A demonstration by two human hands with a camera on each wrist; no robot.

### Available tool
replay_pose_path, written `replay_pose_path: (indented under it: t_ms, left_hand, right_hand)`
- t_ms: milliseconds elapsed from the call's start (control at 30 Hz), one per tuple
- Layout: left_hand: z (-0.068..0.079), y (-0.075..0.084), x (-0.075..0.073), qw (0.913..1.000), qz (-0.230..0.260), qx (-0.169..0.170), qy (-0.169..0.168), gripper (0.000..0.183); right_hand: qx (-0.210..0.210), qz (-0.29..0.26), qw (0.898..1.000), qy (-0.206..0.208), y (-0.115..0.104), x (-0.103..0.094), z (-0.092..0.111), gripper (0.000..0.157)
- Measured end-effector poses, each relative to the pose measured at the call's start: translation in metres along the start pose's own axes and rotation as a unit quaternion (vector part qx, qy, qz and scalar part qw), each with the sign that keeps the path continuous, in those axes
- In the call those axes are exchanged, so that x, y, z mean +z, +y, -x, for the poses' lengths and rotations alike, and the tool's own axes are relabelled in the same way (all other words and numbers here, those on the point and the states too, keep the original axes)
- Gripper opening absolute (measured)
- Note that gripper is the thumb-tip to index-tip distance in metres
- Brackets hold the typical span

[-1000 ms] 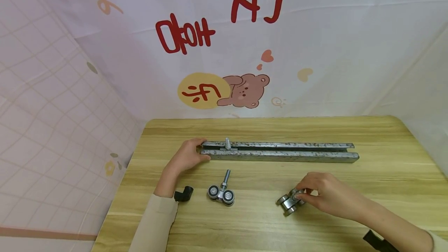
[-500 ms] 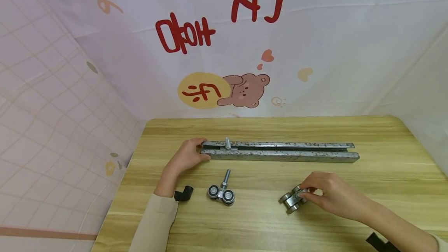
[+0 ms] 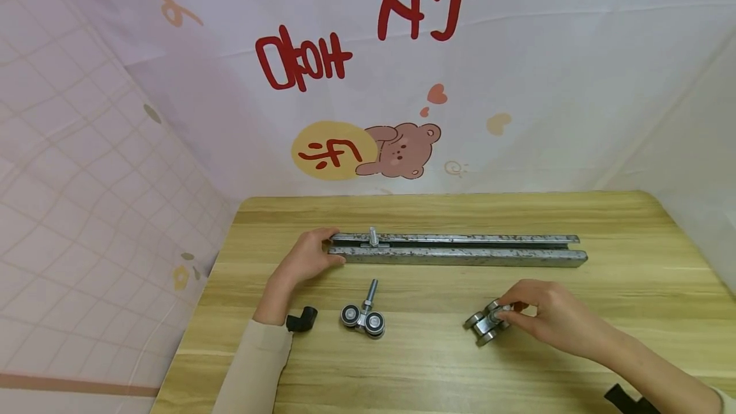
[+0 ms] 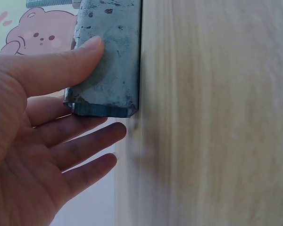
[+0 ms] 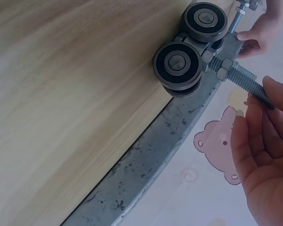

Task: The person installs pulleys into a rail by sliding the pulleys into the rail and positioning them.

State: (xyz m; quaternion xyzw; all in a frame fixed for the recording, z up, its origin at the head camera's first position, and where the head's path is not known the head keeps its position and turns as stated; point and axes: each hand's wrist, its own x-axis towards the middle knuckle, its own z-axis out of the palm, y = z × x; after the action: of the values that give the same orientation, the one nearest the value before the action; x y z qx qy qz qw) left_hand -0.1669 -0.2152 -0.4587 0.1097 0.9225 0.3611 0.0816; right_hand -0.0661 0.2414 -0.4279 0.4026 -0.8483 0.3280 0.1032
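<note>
A long, rust-speckled steel channel rail [image 3: 460, 258] lies across the back of the table, its slot facing up. My left hand [image 3: 306, 257] grips its left end, the thumb on the front face in the left wrist view. Near that end a threaded bolt [image 3: 373, 236] pokes up out of the slot; whatever is below it is hidden inside. My right hand [image 3: 554, 318] pinches the threaded stem of a roller trolley [image 3: 486, 324] in front of the rail. In the right wrist view the trolley's wheels [image 5: 177, 63] show, with thumb and fingertips at the stem's end.
Another roller trolley [image 3: 363, 320] lies on the wooden table [image 3: 414, 369], its bolt pointing toward the rail. A black camera mount [image 3: 301, 319] shows by the left wrist and a second black piece [image 3: 629, 400] below the right forearm. A printed cloth backdrop [image 3: 546, 82] rises behind the table.
My right hand has shifted a little to the right and away from me, carrying the roller trolley. My left hand stays on the rail's end.
</note>
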Motion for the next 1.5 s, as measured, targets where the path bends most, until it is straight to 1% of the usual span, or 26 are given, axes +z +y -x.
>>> replay_pose_path:
  t_ms: [167,467,767,1100,1500]
  left_hand:
    - [0.0,-0.001,-0.001,1.0,0.0,-0.006,0.001,0.07]
    - [-0.001,0.001,-0.005,1.0,-0.004,-0.005,0.0,0.07]
    - [-0.002,-0.001,-0.003,1.0,-0.005,-0.004,0.001,0.071]
    - [0.0,-0.002,-0.001,1.0,-0.002,-0.005,0.001,0.071]
    - [0.0,-0.002,0.002,1.0,-0.002,0.003,0.004,0.07]
  right_hand:
    - [0.009,0.003,1.0,0.004,0.003,-0.002,0.001,0.041]
    - [0.036,0.022,0.999,0.017,0.008,-0.007,0.008,0.042]
    - [0.051,0.033,0.998,0.033,0.012,-0.011,0.014,0.042]
    - [0.055,0.049,0.996,0.05,0.017,-0.017,0.021,0.044]
    - [0.093,0.067,0.992,0.057,0.024,-0.027,0.032,0.041]
